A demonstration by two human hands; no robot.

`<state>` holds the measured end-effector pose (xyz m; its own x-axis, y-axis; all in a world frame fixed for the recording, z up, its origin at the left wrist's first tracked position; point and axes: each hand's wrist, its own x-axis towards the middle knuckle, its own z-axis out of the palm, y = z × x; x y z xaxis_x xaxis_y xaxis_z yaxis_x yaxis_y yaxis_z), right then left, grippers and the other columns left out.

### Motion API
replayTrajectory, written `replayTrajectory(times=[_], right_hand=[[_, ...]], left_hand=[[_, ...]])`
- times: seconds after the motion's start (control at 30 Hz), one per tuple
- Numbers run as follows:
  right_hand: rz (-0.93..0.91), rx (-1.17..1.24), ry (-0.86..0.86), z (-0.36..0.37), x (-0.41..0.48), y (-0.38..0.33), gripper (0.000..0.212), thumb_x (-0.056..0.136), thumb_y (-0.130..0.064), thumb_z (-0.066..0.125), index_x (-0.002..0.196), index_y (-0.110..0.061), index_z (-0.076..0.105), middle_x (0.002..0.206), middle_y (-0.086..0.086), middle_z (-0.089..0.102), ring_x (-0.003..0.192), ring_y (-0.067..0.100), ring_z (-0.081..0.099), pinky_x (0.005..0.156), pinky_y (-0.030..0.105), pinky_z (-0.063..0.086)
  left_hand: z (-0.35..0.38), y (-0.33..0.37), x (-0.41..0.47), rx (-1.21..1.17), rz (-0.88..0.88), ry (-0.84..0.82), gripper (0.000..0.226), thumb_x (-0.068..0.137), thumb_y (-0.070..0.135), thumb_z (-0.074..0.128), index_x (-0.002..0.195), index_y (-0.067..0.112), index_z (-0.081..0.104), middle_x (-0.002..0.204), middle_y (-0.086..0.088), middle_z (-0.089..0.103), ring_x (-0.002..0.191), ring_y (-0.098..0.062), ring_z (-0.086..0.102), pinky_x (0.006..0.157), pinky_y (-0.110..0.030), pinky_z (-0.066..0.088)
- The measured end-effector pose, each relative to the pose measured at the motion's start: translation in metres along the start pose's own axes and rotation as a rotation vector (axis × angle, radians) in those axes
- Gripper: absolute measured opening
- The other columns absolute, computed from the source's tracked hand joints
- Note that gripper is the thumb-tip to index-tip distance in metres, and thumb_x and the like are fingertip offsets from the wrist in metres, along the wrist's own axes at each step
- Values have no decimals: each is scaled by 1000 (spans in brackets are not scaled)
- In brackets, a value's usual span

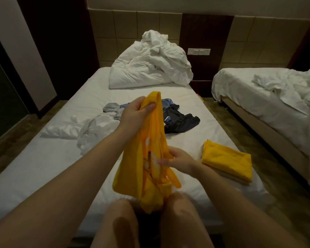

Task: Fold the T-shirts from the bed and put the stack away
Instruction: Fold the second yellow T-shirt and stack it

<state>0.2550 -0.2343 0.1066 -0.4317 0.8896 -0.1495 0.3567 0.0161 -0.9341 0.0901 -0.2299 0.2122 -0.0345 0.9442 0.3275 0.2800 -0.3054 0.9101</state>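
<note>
Yellow T-shirt (147,158) held hanging above the bed's (43,167) near end, top pinched by the left hand (134,115), middle gripped in the right hand's (179,160) curled fingers, folded yellow shirt (227,160) laid at 3 o'clock, dark clothes (181,120) heaped at 12 o'clock, partly hidden, white garment (89,127) crumpled at 10 o'clock.

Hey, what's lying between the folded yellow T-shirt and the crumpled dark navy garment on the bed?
Nothing: in the head view only bare white bed sheet separates the folded yellow T-shirt from the crumpled dark navy garment.
</note>
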Motion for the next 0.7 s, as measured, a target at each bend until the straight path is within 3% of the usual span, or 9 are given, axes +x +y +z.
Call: replayTrajectory(times=[0.07, 0.17, 0.27, 0.37, 0.43, 0.5, 0.53, 0.63, 0.7], right_hand=[[11, -43, 98, 0, 2, 8, 21, 90, -10, 58, 111, -9, 62, 109, 10, 65, 95, 19, 61, 88, 32, 50], [18, -106, 233, -16, 2, 6, 11, 95, -17, 51, 101, -13, 59, 102, 12, 63, 96, 27, 58, 89, 42, 46], [5, -90, 285, -40, -7, -9, 19, 96, -23, 49, 96, -8, 60, 89, 12, 59, 83, 25, 56, 74, 35, 46], [-35, -41, 360, -59, -19, -41, 28, 95, -33, 46, 86, -9, 59, 76, 6, 56, 69, 17, 54, 63, 28, 46], [-83, 35, 358, -72, -26, -68, 27, 95, -32, 46, 93, -10, 63, 84, 10, 63, 74, 21, 62, 69, 28, 54], [-94, 18, 257, -88, -34, -92, 27, 93, -29, 50, 106, -8, 62, 101, 16, 64, 87, 26, 64, 77, 33, 54], [-86, -7, 205, -96, -38, -103, 24, 92, -28, 52, 107, -11, 62, 102, 14, 64, 87, 23, 64, 75, 31, 55], [-64, -10, 197, -111, -47, -129, 15, 93, -24, 52, 102, -16, 62, 93, 4, 65, 75, 11, 66, 60, 20, 55], [-75, -10, 286, -117, -51, -143, 19, 94, -26, 51, 108, -16, 60, 94, 0, 63, 76, 9, 66, 59, 22, 53]], left_hand=[[-8, 2, 7, 46, 14, 32, 7, 92, 24, 55, 86, 21, 56, 82, -2, 57, 84, -24, 56, 82, -43, 47], [-27, -1, 17, 97, -1, 111, 11, 92, 28, 55, 101, 23, 59, 94, -3, 59, 92, -23, 56, 85, -38, 45], [-55, -6, 25, 178, -25, 177, 20, 91, 29, 56, 106, 16, 62, 92, -3, 59, 90, -22, 55, 77, -33, 44], [-73, -5, 29, 107, -71, 216, 12, 91, 29, 56, 102, 23, 58, 82, 6, 56, 85, -19, 54, 71, -33, 44], [-82, 2, 32, 37, -106, 241, 20, 92, 30, 55, 111, 22, 57, 88, 4, 56, 89, -20, 54, 78, -35, 44], [-93, 10, 34, -43, -140, 283, 35, 93, 30, 55, 124, 16, 54, 104, -3, 57, 99, -24, 53, 87, -38, 43], [-100, 15, 35, -92, -159, 302, 40, 93, 31, 54, 129, 15, 51, 112, -6, 57, 104, -26, 53, 91, -42, 44], [-121, 28, 36, -49, -195, 240, 46, 92, 31, 55, 134, 13, 46, 125, -12, 54, 113, -32, 52, 97, -50, 43], [-133, 40, 31, 55, -230, 75, 56, 86, 33, 61, 135, 13, 45, 126, -12, 54, 108, -31, 55, 92, -47, 46]])
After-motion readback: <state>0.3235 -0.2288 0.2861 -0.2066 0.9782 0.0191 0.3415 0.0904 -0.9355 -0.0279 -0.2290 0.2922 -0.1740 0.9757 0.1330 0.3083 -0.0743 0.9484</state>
